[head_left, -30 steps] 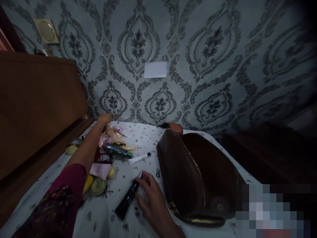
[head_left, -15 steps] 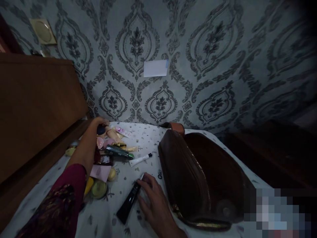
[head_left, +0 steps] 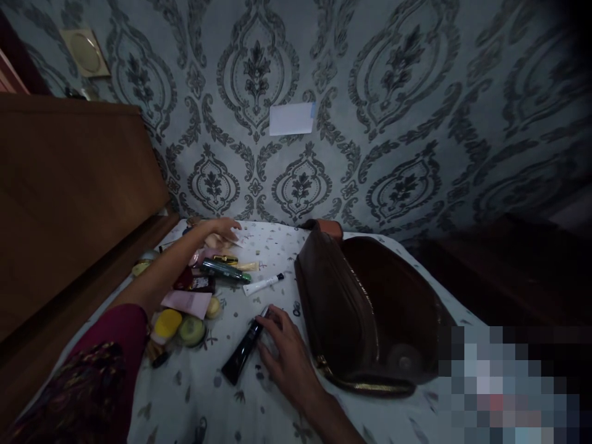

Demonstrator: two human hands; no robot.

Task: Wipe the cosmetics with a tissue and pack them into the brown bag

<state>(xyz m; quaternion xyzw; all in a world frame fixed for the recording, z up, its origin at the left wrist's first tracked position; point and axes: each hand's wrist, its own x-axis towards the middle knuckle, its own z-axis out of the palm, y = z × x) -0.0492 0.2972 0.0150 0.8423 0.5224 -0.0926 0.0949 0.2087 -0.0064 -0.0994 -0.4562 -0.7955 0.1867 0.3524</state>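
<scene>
Right hand (head_left: 289,364): fingertips on the silver cap end of a glossy black squeeze tube, probably plastic (head_left: 243,353). Fingers loosely bent; can't tell from here whether they pinch the cap or merely rest on it. Tube lies flat on the white, leaf-printed cloth (head_left: 250,422), slanting away from the hand to its left, wide flat end nearest the wearer, most of the body outside the grip.

Handling, my guess: light, walls soft enough to dent, cap stiffer, gloss a little slippery. Not fragile. Best hold: thumb and fingers across the body just below the cap.

Left hand (head_left: 224,229): at far edge of the cosmetics, fingers low and partly spread over a beige, soft-looking item (head_left: 216,242); fingertip contact unclear. That piece lies beneath the hand, likely light and pliable; pinch it by its near edge.
</scene>
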